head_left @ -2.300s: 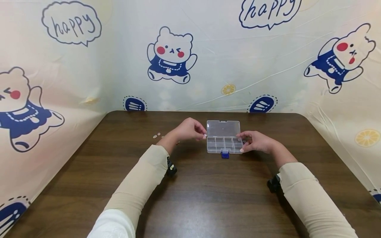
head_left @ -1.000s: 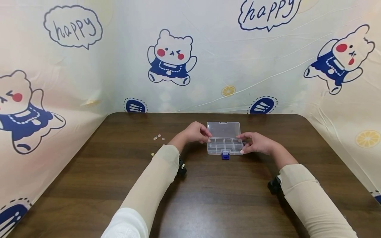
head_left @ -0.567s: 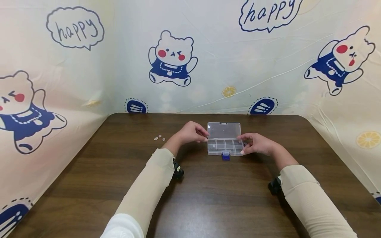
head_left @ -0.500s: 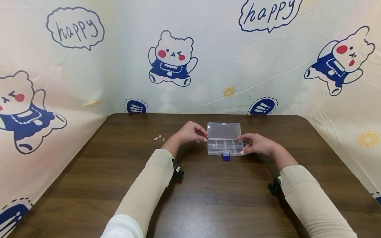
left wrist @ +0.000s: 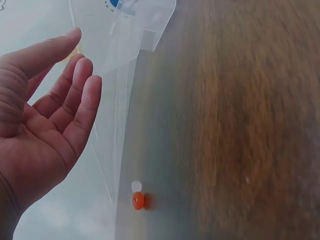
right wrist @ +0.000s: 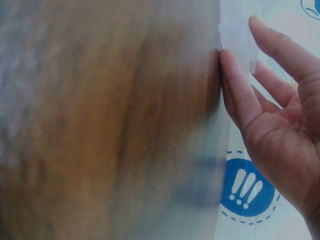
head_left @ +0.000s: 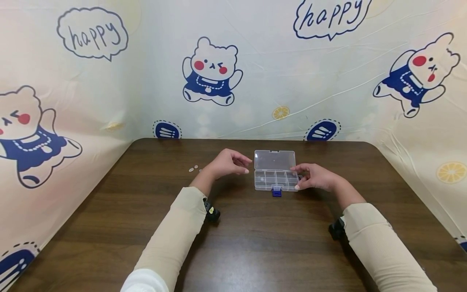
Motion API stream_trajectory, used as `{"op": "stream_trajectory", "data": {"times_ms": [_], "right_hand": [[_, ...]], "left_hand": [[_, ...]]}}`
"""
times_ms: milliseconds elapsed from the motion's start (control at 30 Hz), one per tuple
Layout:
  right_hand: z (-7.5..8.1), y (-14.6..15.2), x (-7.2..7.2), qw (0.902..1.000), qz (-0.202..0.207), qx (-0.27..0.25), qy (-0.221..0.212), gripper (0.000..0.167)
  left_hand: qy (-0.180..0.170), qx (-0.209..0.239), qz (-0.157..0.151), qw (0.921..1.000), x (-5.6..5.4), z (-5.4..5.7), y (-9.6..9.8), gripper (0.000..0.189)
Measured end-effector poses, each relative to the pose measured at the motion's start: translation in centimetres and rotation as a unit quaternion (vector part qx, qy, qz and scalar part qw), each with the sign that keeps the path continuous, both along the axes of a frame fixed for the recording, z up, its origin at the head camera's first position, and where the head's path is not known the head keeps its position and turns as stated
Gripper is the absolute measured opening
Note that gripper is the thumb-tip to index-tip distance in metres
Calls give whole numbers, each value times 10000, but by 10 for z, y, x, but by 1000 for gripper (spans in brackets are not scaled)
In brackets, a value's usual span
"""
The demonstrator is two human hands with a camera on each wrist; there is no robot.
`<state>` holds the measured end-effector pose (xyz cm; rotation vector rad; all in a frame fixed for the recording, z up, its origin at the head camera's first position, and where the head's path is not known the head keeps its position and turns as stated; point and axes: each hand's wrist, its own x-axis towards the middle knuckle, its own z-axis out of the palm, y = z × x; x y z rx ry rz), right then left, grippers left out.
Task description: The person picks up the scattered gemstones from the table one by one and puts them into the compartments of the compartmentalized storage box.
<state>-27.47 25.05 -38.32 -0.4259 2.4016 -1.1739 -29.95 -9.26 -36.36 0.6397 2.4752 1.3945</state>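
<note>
Bead (left wrist: 138, 200), orange, is showing only in left-wrist view, left hand (head_left: 228, 163) hovering, thumb apart, right hand (head_left: 314, 176) pinching box (head_left: 264, 188) stretching left-right, latch (head_left: 277, 192) pointing nearside.

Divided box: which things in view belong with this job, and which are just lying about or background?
Likely the job's:
clear divided box, lid open
right hand, holding it
left hand, empty, beside it
small pale pieces
orange piece

Likely not:
printed backdrop
black wrist cameras
</note>
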Motion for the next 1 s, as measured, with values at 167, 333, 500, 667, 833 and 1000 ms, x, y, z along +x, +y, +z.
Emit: {"op": "stream_trajectory", "data": {"times_ms": [167, 333, 500, 667, 833, 1000], "right_hand": [[0, 1, 1, 10000, -6, -23, 0, 75], [0, 1, 1, 10000, 4, -16, 21, 75], [1, 0, 1, 10000, -4, -11, -9, 75], [1, 0, 1, 10000, -15, 6, -3, 75], [0, -1, 1, 10000, -37, -14, -22, 75], [0, 0, 0, 10000, -26, 24, 12, 76]], "left_hand": [[-45, 166, 61, 9998, 5, 0, -7, 31], [-19, 189, 107, 9998, 8, 1, -15, 34], [22, 175, 213, 9996, 11, 1, -25, 32], [-34, 182, 265, 9995, 16, 3, -32, 27], [-35, 98, 398, 9992, 21, 4, -39, 27], [-36, 123, 386, 9992, 24, 6, -46, 28]]}}
